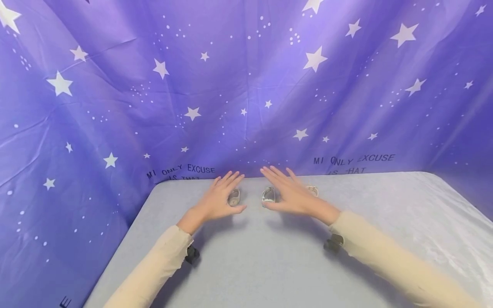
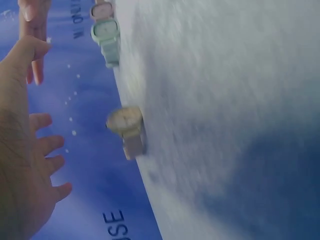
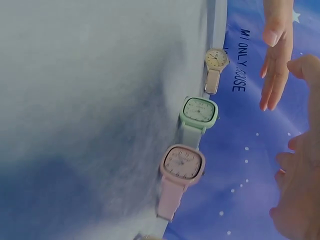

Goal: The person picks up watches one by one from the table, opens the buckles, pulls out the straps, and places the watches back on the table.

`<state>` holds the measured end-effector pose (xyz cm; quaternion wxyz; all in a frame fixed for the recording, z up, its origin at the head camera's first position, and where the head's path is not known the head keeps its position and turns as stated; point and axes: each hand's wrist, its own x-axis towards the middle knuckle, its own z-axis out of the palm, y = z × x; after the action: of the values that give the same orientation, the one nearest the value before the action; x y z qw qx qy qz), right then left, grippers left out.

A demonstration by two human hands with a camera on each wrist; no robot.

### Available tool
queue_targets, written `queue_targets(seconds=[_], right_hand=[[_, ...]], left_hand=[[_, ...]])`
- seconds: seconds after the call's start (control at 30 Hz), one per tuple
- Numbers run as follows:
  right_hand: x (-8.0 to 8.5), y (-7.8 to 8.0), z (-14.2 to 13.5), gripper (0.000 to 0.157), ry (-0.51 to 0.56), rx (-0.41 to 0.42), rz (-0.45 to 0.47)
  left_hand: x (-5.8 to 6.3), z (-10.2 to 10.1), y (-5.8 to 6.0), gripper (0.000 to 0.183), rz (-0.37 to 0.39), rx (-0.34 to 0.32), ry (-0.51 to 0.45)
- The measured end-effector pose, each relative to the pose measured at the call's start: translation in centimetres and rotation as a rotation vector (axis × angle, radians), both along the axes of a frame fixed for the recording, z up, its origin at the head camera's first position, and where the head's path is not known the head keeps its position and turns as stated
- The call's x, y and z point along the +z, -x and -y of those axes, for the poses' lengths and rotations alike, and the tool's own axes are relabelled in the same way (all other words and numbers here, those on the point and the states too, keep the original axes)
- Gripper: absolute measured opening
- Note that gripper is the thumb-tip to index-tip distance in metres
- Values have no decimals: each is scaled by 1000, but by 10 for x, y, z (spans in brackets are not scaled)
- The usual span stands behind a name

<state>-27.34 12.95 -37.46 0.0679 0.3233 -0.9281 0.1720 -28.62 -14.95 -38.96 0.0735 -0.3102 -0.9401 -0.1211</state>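
Beige-sleeved, the left hand (image 1: 216, 199) and the right hand (image 1: 291, 195) hover with fingers outstretched and thumbs spread wide of them. Just beside the left hand's fingers in the head view, partly covered, is a round wristwatch with a yellowish dial (image 3: 216, 58). By the right hand's thumb is a mint-green wristwatch with a rounded-square case (image 3: 200, 110); in the right wrist view, a pink wristwatch of similar shape (image 3: 182, 162) follows it in the row. All three sit near the far edge of the grey-covered table (image 1: 246, 265). Beyond rises a purple-blue curtain (image 1: 246, 81), printed with white stars, dots and dark lettering reading "ONLY EXCUSE".
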Motion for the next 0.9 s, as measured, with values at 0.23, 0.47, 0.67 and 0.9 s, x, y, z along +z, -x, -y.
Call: queue_targets(seconds=[0.23, 0.47, 0.67, 0.9], right_hand=[[1, 15, 24, 95, -10, 34, -53], [2, 29, 43, 92, -9, 48, -46], [-2, 39, 55, 90, -47, 57, -48], [-7, 48, 70, 87, -110, 70, -32]], left_hand=[[-1, 25, 5, 94, -15, 32, 18], [0, 43, 16, 90, -36, 55, 41], [-2, 50, 26, 87, -44, 80, 51], [-8, 53, 33, 88, -32, 101, 75]])
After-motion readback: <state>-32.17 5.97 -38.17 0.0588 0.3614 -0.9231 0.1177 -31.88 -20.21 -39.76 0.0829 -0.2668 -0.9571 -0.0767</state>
